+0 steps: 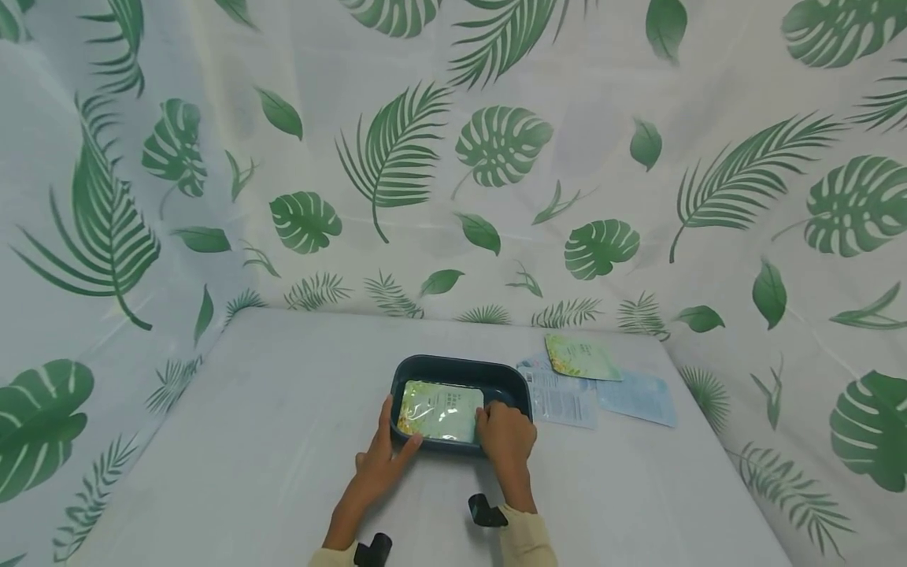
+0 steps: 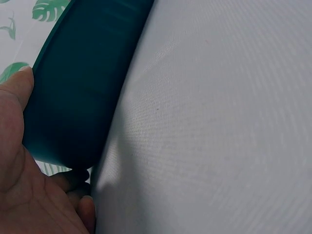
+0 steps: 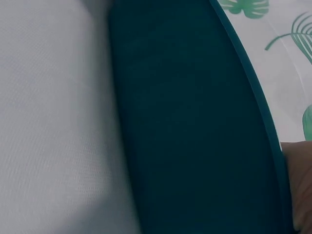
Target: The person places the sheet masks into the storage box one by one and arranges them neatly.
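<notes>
A dark teal rectangular tray [image 1: 453,361] sits on the white table, its front wall [image 2: 83,83] large in the left wrist view. In it lies a flat, glossy green-and-white sheet mask packet [image 1: 441,411], toward the left side. My left hand [image 1: 379,465] grips the tray's front left corner, thumb [image 2: 22,83] at the front rim and other fingers round the left side. My right hand [image 1: 506,437] reaches over the front rim into the right part of the tray. Its curled fingers pinch the packet's right edge; the fingertips are hidden in the right wrist view.
To the right of the tray lie a green packet [image 1: 583,357], a pale blue packet [image 1: 638,398] and a printed pale blue packet [image 1: 563,398], partly overlapping. A leaf-patterned curtain [image 1: 439,173] surrounds the white table [image 1: 283,425] at the back and sides.
</notes>
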The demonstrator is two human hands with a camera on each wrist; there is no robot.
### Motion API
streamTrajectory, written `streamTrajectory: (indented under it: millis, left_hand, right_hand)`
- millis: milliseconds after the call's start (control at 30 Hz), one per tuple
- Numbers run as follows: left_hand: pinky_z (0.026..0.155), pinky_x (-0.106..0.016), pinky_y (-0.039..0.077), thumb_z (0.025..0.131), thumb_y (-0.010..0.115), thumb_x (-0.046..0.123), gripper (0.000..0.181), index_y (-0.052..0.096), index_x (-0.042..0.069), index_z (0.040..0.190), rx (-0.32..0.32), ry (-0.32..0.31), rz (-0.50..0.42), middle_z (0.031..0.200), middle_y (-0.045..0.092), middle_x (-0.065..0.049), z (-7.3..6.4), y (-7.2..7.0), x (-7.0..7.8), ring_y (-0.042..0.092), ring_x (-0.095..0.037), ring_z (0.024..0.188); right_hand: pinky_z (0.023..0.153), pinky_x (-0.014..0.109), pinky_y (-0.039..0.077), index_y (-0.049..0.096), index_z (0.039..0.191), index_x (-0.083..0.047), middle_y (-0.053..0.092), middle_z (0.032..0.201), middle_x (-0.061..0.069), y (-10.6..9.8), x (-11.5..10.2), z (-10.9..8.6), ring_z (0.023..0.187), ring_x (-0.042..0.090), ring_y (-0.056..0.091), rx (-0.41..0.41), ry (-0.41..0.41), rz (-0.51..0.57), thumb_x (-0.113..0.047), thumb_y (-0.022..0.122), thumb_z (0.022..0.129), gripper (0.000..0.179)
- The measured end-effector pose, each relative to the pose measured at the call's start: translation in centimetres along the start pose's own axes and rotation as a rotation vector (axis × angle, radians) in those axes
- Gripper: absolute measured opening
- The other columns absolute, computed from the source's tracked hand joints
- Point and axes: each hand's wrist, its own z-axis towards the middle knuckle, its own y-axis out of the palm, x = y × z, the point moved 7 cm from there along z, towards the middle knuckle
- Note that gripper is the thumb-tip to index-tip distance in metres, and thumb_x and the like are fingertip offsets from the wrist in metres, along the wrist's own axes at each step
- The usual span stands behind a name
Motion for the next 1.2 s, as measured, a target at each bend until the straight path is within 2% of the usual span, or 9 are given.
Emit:
streamTrajectory:
  millis: [133, 267, 500, 867, 967, 1067, 1200]
  left_hand:
    - [0.093, -0.072, 0.020, 0.096, 0.052, 0.053, 0.086, 0.000, 0.022, 0.158, 0.005, 0.001, 0.004, 0.164, 0.016, -0.016, 0.1, -0.2, 0.3, 0.026, -0.044, 0.146]
    - [0.093, -0.074, 0.019, 0.096, 0.052, 0.053, 0.086, 0.000, 0.022, 0.158, -0.002, -0.002, 0.004, 0.163, 0.016, -0.016, -0.1, -0.2, 0.5, 0.027, -0.045, 0.145]
    - [0.093, -0.076, 0.019, 0.096, 0.053, 0.050, 0.086, 0.000, 0.022, 0.157, -0.008, 0.004, 0.007, 0.163, 0.016, -0.017, -0.3, 0.0, 0.7, 0.027, -0.046, 0.145]
    - [0.094, -0.076, 0.015, 0.096, 0.051, 0.053, 0.086, -0.001, 0.022, 0.157, -0.012, -0.002, -0.007, 0.164, 0.015, -0.017, -0.6, 0.1, 0.8, 0.027, -0.046, 0.145]
    - [0.094, -0.074, 0.017, 0.096, 0.051, 0.053, 0.086, -0.001, 0.022, 0.157, -0.009, -0.001, -0.011, 0.164, 0.015, -0.017, -0.5, 0.1, 0.7, 0.026, -0.046, 0.145]
    - [0.092, -0.073, 0.018, 0.096, 0.052, 0.053, 0.087, -0.001, 0.022, 0.157, -0.009, 0.007, -0.009, 0.164, 0.015, -0.017, -0.4, 0.1, 0.7, 0.026, -0.046, 0.145]
    - [0.093, -0.076, 0.015, 0.096, 0.052, 0.053, 0.087, -0.002, 0.023, 0.157, -0.009, 0.007, -0.014, 0.164, 0.014, -0.017, -0.4, 0.2, 0.6, 0.026, -0.047, 0.145]
  right_hand:
    - [0.047, 0.031, 0.030, 0.076, 0.088, -0.007, 0.059, 0.059, 0.002, -0.1, -0.1, 0.2, 0.050, 0.017, 0.046, 0.028, -0.016, -0.001, -0.033, 0.066, 0.092, 0.028]
    - [0.046, 0.031, 0.029, 0.076, 0.086, -0.007, 0.057, 0.056, 0.001, -0.2, -0.3, 0.1, 0.049, 0.017, 0.045, 0.039, -0.033, 0.001, -0.031, 0.067, 0.092, 0.026]
    - [0.047, 0.030, 0.027, 0.076, 0.088, -0.007, 0.051, 0.054, -0.001, -0.2, -0.1, -0.2, 0.049, 0.017, 0.043, 0.021, -0.047, -0.005, -0.031, 0.066, 0.093, 0.026]
    - [0.047, 0.031, 0.029, 0.077, 0.092, -0.008, 0.054, 0.057, 0.001, -0.1, -0.1, -0.2, 0.051, 0.017, 0.044, 0.008, -0.046, -0.021, -0.033, 0.064, 0.094, 0.028]
    - [0.047, 0.031, 0.034, 0.076, 0.092, -0.006, 0.061, 0.062, 0.003, -0.5, -0.2, -0.3, 0.052, 0.017, 0.048, 0.057, -0.047, -0.008, -0.031, 0.064, 0.094, 0.027]
    - [0.049, 0.033, 0.042, 0.075, 0.093, -0.005, 0.069, 0.074, 0.007, -1.0, -0.1, -0.5, 0.058, 0.019, 0.059, 0.155, -0.056, 0.034, -0.028, 0.065, 0.093, 0.024]
    - [0.052, 0.033, 0.046, 0.073, 0.098, -0.006, 0.070, 0.081, 0.008, -1.7, 0.2, -0.9, 0.064, 0.021, 0.063, 0.287, -0.086, 0.159, -0.024, 0.067, 0.092, 0.020]
